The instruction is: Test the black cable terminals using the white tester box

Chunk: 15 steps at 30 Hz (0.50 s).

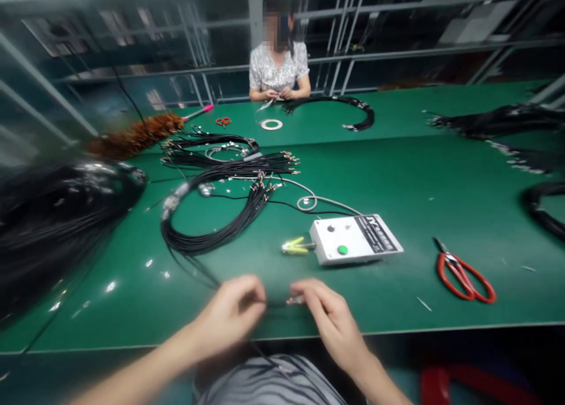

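Note:
My left hand (pixel 233 314) and my right hand (pixel 326 311) are both pinched on a thin black cable (pixel 276 303) stretched between them near the front edge of the green table (pixel 397 175). The right fingers grip the cable's small metal end (pixel 295 301). The cable trails back to a looped bundle of black cables (pixel 212 228) on the table ahead of my left hand. A white tester box (pixel 353 239) with a green button sits just beyond my right hand, with yellow clips (pixel 295 246) at its left side.
Red-handled scissors (pixel 463 272) lie to the right. More black cable bundles lie at the left (pixel 57 211) and right edges (pixel 542 211). Across the table a seated person (pixel 278 63) handles cables; a tape roll (pixel 271 124), small red scissors (pixel 223 121) and a brown duster (pixel 136 135) lie nearby.

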Motion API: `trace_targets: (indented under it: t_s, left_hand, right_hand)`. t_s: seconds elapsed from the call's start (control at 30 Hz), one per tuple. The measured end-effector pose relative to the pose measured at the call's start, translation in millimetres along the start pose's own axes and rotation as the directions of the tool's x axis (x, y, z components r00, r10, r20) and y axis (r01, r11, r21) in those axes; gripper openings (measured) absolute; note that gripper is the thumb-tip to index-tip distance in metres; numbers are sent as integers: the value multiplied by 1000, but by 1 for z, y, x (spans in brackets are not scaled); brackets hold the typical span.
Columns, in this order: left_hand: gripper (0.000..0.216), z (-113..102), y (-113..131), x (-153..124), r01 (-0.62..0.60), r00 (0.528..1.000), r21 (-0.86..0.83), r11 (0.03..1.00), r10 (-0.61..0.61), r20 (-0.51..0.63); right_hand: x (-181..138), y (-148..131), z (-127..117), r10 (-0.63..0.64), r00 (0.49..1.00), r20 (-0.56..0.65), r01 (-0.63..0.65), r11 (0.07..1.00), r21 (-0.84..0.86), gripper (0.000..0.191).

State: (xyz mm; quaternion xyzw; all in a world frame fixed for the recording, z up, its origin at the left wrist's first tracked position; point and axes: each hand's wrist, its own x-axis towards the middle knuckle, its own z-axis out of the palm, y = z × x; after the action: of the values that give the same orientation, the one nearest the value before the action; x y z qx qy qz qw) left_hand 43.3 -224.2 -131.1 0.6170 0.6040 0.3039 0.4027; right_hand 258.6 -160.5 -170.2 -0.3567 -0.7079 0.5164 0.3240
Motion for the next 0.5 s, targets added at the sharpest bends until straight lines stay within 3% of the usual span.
trace_targets:
  t_s: [0.13, 0.2, 0.33, 0.5]
  left_hand:
    - [9, 6, 9, 6, -10, 1000, 31, 999, 10, 9]
    - [12, 8, 19, 12, -54, 998, 29, 998, 53, 29]
    - [20, 12, 28, 23, -90, 996, -32, 995, 91, 25]
    - [16, 20, 20, 29, -42, 998, -88, 995, 38, -49]
  right_hand:
    - [3, -5, -3, -13, 1000, -14, 9, 972, -235, 26]
    - [5, -9, -7, -14, 999, -50, 1, 967, -254, 24]
    - [12, -16, -12, 107, 992, -65, -100, 990, 102, 27]
    - [21, -16, 0, 277, 959, 53, -268, 837, 477, 26]
